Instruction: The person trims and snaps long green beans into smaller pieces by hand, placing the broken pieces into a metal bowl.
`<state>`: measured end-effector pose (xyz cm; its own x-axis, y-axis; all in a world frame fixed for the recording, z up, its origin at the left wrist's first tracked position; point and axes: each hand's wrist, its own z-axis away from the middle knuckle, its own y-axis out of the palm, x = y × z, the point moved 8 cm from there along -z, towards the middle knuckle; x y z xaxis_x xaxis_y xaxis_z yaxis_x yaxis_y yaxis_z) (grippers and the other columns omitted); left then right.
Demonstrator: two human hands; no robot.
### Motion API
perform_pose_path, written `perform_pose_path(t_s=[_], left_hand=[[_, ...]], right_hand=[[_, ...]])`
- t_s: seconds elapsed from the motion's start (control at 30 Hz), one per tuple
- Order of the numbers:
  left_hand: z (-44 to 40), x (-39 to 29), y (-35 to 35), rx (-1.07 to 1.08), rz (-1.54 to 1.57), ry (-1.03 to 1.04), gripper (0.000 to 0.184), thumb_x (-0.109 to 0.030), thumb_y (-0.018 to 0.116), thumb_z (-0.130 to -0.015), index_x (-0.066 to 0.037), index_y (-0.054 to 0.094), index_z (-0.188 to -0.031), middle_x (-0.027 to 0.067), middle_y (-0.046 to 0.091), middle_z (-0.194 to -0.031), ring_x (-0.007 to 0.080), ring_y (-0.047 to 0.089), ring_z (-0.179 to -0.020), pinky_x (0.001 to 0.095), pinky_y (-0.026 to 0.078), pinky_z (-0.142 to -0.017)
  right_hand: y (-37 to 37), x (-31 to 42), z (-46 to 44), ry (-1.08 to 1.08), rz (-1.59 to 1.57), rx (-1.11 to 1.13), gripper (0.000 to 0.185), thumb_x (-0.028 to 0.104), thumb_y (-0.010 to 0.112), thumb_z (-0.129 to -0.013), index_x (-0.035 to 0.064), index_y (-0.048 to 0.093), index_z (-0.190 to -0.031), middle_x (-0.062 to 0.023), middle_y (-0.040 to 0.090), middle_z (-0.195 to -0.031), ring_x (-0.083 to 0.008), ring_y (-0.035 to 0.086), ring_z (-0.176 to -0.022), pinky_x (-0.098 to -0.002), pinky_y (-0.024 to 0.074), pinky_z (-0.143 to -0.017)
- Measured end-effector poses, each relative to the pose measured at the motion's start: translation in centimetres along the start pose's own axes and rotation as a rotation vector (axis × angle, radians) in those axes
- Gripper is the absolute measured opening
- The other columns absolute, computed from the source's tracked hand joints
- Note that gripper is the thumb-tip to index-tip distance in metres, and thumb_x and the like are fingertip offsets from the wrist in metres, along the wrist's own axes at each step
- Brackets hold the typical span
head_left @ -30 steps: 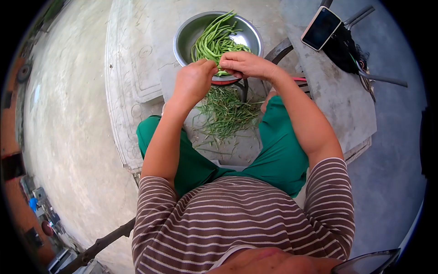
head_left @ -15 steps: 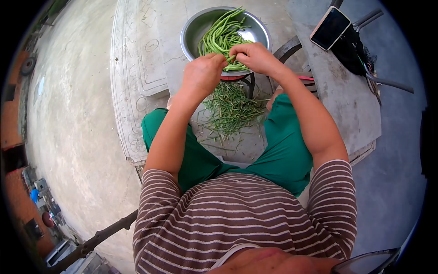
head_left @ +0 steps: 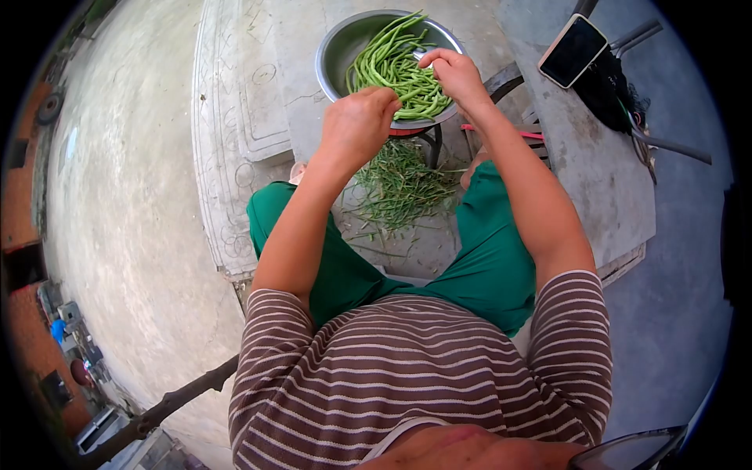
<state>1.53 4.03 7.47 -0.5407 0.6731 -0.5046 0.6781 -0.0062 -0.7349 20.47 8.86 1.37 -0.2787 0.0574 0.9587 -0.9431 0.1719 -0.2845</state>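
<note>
A steel bowl (head_left: 327, 64) holds a heap of long green beans (head_left: 392, 69), some leaning over its far rim. At the near left edge of the bowl, my left hand (head_left: 360, 117) is closed, and a short piece of green bean shows at its fingertips. My right hand (head_left: 457, 74) is over the right side of the bowl with its fingers curled; whether anything small is between them is hidden. The two hands are apart. Below the bowl, a pile of green bean scraps (head_left: 403, 188) lies on the ground between my legs.
The bowl rests on a dark-legged stool (head_left: 433, 149). At the right, a phone (head_left: 573, 51) lies by a black bag (head_left: 607, 90) on a stone slab (head_left: 603, 180). Metal bars stick out beside them. A wooden branch (head_left: 168, 403) reaches in at the lower left.
My right hand has moved away from my left hand, up and to the right over the bowl. My left hand stays near the bowl's near edge. The view has shifted slightly.
</note>
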Motion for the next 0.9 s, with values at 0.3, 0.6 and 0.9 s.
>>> perform_pose_path(t_s=[0.3, 0.6, 0.9], left_hand=[[-0.1, 2.0, 1.4, 0.018, -0.048, -0.048, 0.015, -0.019, 0.058, -0.088, -0.005, 0.063, -0.090, 0.0118, 0.063, -0.082, 0.0340, 0.061, -0.071, 0.0422, 0.049, -0.062], [0.1, 1.9, 2.5, 0.123, 0.113, -0.041, 0.013, -0.011, 0.056, -0.088, 0.000, 0.060, -0.092, 0.0185, 0.061, -0.087, 0.0377, 0.058, -0.082, 0.0437, 0.046, -0.071], [-0.4, 1.8, 1.7, 0.017, 0.175, -0.028, 0.011, -0.009, 0.059, -0.086, 0.001, 0.061, -0.090, 0.0190, 0.062, -0.085, 0.0372, 0.059, -0.078, 0.0407, 0.048, -0.069]], right_hand=[[4.4, 7.9, 5.3, -0.715, 0.539, 0.294, 0.016, 0.017, 0.058, -0.089, 0.0087, 0.063, -0.101, -0.0035, 0.059, -0.080, -0.0203, 0.058, -0.072, -0.0326, 0.0463, -0.063], [4.8, 6.7, 5.5, -0.629, 0.790, 0.322, 0.015, 0.022, 0.062, -0.084, 0.0088, 0.060, -0.090, -0.0073, 0.061, -0.084, -0.0282, 0.061, -0.079, -0.0382, 0.0481, -0.067], [4.6, 6.9, 5.5, -0.668, 0.742, 0.287, 0.017, 0.023, 0.063, -0.083, 0.0075, 0.060, -0.089, -0.0090, 0.061, -0.081, -0.0294, 0.060, -0.076, -0.0396, 0.0474, -0.064]])
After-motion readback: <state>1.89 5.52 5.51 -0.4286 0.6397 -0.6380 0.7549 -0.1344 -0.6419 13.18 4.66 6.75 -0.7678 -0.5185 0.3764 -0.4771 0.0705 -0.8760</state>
